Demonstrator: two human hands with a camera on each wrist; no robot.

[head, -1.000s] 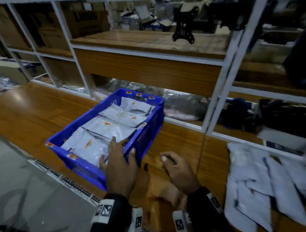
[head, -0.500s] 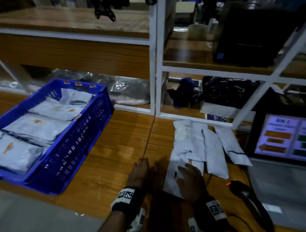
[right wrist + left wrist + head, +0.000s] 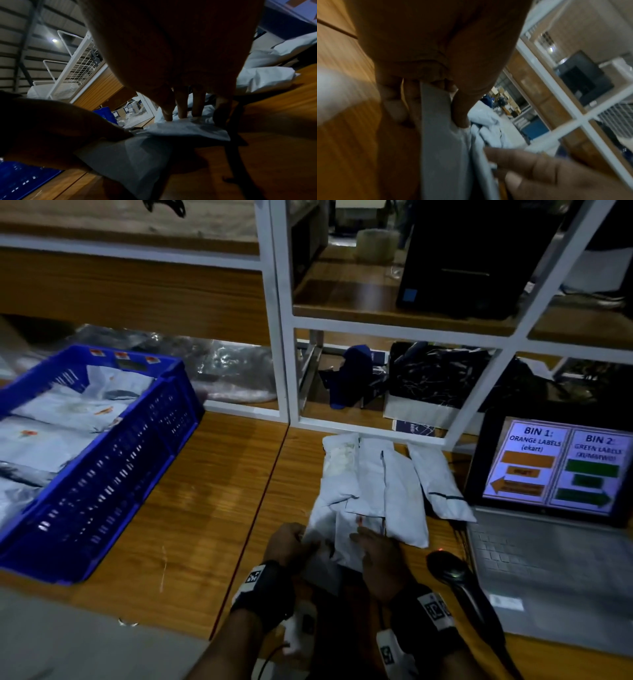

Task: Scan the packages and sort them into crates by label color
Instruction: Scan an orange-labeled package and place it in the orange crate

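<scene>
Head view: left hand (image 3: 287, 546) pinches the grey package (image 3: 337, 537) while right hand's (image 3: 380, 556) straight fingers (image 3: 181, 108) press it, long axis seemingly running away along the bench (image 3: 191, 508).

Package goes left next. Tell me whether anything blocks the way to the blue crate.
Nothing visible does. Between the package held by the left hand and right hand and the blue crate lies only bare wooden table.
</scene>
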